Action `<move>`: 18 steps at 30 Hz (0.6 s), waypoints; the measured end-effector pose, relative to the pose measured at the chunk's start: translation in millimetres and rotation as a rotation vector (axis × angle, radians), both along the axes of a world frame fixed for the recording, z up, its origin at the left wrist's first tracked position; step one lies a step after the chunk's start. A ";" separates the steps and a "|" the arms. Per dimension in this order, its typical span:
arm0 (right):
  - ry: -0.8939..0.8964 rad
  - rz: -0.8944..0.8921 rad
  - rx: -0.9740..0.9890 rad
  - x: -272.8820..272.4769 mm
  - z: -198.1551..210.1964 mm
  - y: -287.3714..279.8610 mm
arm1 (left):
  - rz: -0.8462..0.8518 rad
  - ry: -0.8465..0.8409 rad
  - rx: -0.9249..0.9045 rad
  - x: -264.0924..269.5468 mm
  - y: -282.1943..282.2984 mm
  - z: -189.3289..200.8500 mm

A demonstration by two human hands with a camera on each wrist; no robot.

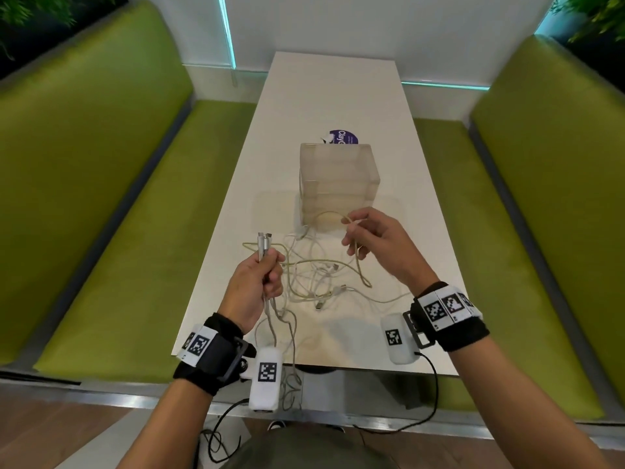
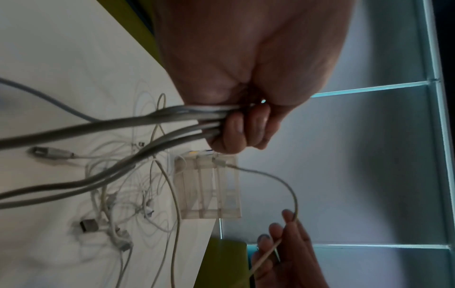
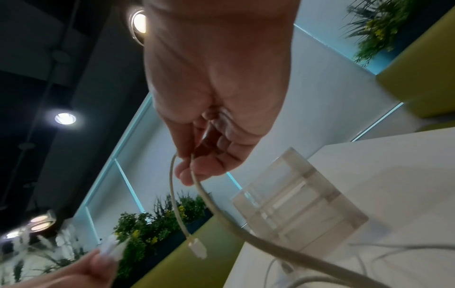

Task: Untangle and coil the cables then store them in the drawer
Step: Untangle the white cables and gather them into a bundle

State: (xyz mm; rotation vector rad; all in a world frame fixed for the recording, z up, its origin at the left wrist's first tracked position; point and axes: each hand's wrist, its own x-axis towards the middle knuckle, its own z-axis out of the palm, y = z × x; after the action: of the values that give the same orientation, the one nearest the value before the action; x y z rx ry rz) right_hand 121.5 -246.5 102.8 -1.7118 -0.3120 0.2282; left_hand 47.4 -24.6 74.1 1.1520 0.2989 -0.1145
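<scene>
A tangle of white and beige cables lies on the white table in front of a translucent drawer box. My left hand grips a bundle of several cable ends, plugs pointing up; the left wrist view shows the fingers curled round the cords. My right hand pinches a beige cable above the tangle, near the box. In the right wrist view this cable loops over the fingers and its plug hangs free.
Green bench seats flank the table on both sides. A purple round sticker lies behind the drawer box. Some cords hang over the table's near edge. Plants stand behind the seats.
</scene>
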 end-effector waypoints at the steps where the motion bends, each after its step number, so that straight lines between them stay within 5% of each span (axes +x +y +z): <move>1: -0.001 0.049 0.020 -6.9 1.2 3.1 | 0.012 0.008 -0.001 1.4 -4.4 0.6; 7: 0.022 0.317 -0.147 -46.6 -16.3 21.5 | 0.027 0.016 -0.179 7.6 -16.7 4.7; 12: 0.040 0.376 -0.276 -57.7 -37.4 24.1 | 0.074 0.007 -0.380 12.0 -9.7 8.2; 18: 0.043 0.407 -0.317 -60.7 -44.1 24.8 | 0.080 -0.008 -0.368 14.8 -5.3 7.7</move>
State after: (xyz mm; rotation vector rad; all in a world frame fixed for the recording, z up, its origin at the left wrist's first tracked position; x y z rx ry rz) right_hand 60.8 -221.7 58.8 -1.9385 -0.6187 0.6400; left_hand 62.2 -29.9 81.8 0.7748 0.3017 -0.0902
